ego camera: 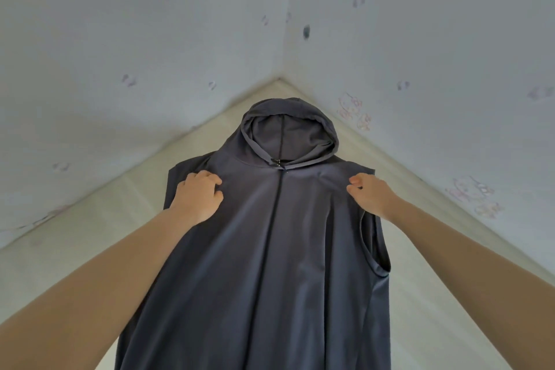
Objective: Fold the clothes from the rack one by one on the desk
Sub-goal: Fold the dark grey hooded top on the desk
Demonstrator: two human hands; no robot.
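Note:
A dark grey hooded garment [270, 249] with a front zip lies front-up on the pale desk [90, 234]. Its hood points toward the far corner and its hem runs off the bottom of the view. No sleeves show, and an open armhole gapes at its right side. My left hand [198, 195] sits on the left shoulder with curled fingers bunching the cloth. My right hand [371, 194] pinches the cloth at the right shoulder between thumb and fingers.
The desk fits into a corner between two pale walls [120, 39] marked with faint stickers and smudges. Bare desk surface shows on both sides of the garment. No rack or other clothes are in view.

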